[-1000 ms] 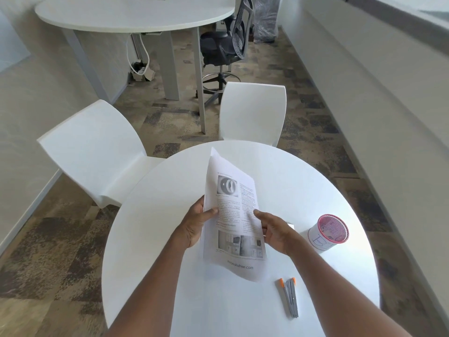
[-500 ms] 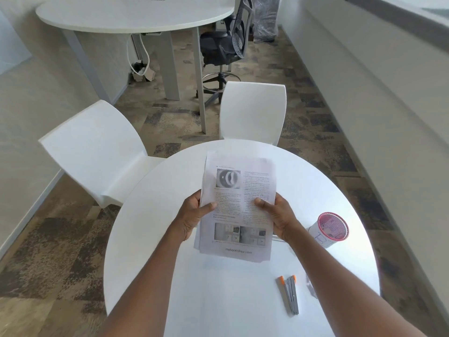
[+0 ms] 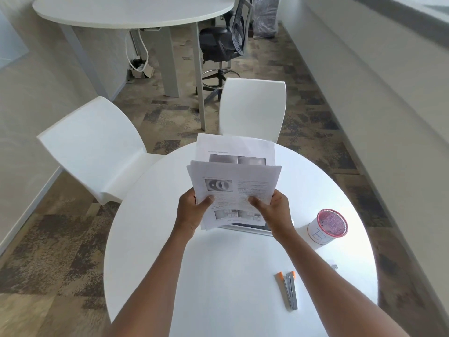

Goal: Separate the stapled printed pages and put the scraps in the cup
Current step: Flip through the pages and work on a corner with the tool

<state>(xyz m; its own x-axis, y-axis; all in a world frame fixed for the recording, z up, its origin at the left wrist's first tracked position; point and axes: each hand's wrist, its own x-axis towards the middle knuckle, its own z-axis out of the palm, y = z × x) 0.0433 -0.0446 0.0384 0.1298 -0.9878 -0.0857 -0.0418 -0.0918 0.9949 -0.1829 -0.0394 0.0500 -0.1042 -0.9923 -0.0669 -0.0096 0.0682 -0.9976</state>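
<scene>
Left hand (image 3: pixel 192 212) and right hand (image 3: pixel 273 210) each pinch a lower corner of the pages (image 3: pixel 234 190), held above the table (image 3: pixel 218 263); a rear sheet stands higher. The cup (image 3: pixel 326 227) stands right of them; a staple remover (image 3: pixel 289 290) lies nearer.

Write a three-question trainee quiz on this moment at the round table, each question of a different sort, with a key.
1. True or false: both hands hold the printed pages up off the round table.
2. Multiple choice: the cup stands A) left of the left hand, B) right of the right hand, C) on the white chair.
3. Fill in: the stapler, with orange tips, lies on the table beside the person's ____ forearm.

Key: 1 true; 2 B; 3 right.
</scene>
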